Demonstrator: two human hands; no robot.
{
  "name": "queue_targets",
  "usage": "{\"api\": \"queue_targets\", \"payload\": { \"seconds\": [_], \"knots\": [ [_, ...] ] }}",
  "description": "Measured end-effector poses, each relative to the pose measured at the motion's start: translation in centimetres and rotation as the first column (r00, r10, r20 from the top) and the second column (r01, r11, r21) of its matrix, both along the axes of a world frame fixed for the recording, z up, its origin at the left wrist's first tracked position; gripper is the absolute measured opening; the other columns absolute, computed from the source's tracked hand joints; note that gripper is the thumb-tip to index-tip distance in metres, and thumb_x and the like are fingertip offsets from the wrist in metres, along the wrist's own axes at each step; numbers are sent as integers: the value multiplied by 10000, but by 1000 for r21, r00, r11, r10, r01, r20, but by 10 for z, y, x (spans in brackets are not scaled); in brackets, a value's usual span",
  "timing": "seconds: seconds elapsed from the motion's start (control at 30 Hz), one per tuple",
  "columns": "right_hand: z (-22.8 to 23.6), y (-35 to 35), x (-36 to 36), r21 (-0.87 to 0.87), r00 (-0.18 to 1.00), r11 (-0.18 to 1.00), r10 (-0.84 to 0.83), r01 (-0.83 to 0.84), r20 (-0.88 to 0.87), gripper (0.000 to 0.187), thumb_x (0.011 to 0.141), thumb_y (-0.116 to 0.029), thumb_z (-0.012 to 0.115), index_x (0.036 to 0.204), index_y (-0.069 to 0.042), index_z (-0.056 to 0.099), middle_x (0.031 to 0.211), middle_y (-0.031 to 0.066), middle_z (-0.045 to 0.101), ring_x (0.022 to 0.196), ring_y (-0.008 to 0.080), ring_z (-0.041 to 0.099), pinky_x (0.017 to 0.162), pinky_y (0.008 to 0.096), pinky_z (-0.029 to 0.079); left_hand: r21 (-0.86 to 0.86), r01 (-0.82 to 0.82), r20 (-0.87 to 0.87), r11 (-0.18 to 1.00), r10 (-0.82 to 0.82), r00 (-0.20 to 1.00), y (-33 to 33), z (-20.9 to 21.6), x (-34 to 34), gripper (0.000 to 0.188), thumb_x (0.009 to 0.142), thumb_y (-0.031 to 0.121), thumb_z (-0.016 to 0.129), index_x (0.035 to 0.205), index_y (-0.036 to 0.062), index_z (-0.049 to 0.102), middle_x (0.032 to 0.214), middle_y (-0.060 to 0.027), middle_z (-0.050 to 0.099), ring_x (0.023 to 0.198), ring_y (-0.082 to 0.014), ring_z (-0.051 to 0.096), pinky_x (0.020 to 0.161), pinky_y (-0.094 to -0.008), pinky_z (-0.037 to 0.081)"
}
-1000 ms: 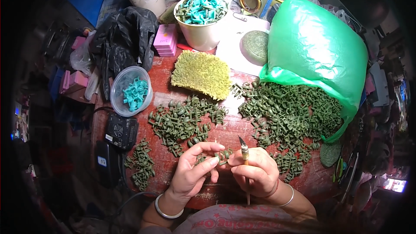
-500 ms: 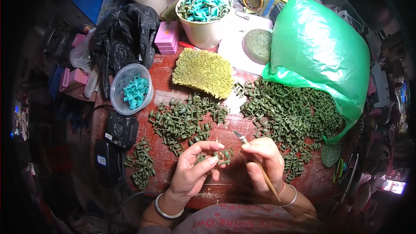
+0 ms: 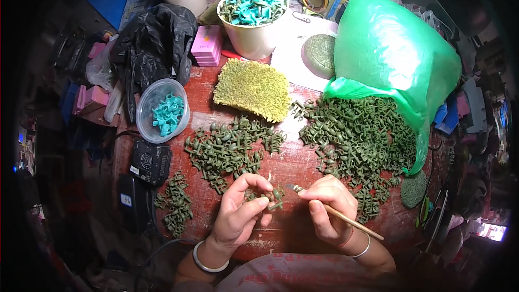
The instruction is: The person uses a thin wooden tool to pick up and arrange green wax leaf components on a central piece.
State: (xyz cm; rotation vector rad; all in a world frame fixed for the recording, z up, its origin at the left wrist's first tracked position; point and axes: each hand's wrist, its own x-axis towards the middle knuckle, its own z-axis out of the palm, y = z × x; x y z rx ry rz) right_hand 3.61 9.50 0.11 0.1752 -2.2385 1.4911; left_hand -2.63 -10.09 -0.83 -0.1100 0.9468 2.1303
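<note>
My left hand (image 3: 243, 208) pinches a small dark-green branched piece (image 3: 277, 197) between thumb and fingertips, in front of my body. My right hand (image 3: 330, 205) is closed round a craft knife (image 3: 357, 223) with a wooden handle and a metal collar. The knife's blade (image 3: 290, 187) points left, close beside the green piece; whether they touch I cannot tell. Ahead of my hands lies a heap of similar green pieces (image 3: 227, 148). A larger heap (image 3: 357, 140) spreads to the right, and a small pile (image 3: 175, 205) sits left of my left hand.
A yellow-green sponge (image 3: 253, 90) lies beyond the heaps. A clear tub (image 3: 141, 112) holds turquoise pieces; a white bucket (image 3: 251, 40) is filled with turquoise and green ones. A green plastic bag (image 3: 397, 54) stands at right, a black bag (image 3: 157, 43) and small black fan device (image 3: 151, 162) at left.
My right hand has tilted the knife flatter, its handle end swinging right and its blade dropping nearer the green piece. The mouth of the green bag has shifted slightly left.
</note>
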Motion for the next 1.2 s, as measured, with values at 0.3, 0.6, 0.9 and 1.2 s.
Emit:
{"api": "queue_targets", "payload": {
  "seconds": [0.3, 0.6, 0.9, 1.2],
  "knots": [
    [-4, -4, 0, 84, 994, 996, 51, -43, -96, 195, 815, 10, 680, 1010, 13, 688, 792, 98, 620, 664, 243, 601, 607, 328, 506, -129, 9, -82, 992, -20, 996, 1, 2, 0, 289, 927, -1, 548, 1206, -70, 581, 948, -96, 619, 685, -112, 583, 568, -225, 496],
    [-2, -7, -1, 162, 987, 986, 55, -30, -151, 235, 782, 28, 695, 1017, 9, 689, 798, 83, 611, 662, 233, 611, 583, 323, 507, -216, -41, -173, 975, 3, 985, 6, 3, 3, 242, 905, -69, 582, 1145, -70, 604, 1000, -110, 627, 712, -115, 619, 595, -220, 540],
    [-1, -7, -1, 226, 985, 973, 83, -47, -153, 258, 764, 24, 705, 1021, 12, 681, 807, 89, 607, 659, 234, 608, 573, 325, 506, -257, -83, -256, 963, 15, 967, 8, 4, 4, 223, 899, -81, 587, 1120, -72, 615, 953, -90, 610, 728, -118, 627, 590, -216, 547],
    [-2, -8, -2, 269, 980, 962, 98, -49, -171, 292, 745, 42, 710, 1034, 10, 678, 827, 83, 605, 658, 230, 600, 578, 327, 505, -255, -63, -260, 965, -6, 966, 5, 2, 4, 236, 905, -87, 587, 1135, -49, 625, 951, -58, 550, 734, -105, 608, 621, -235, 574]
  ]
}}
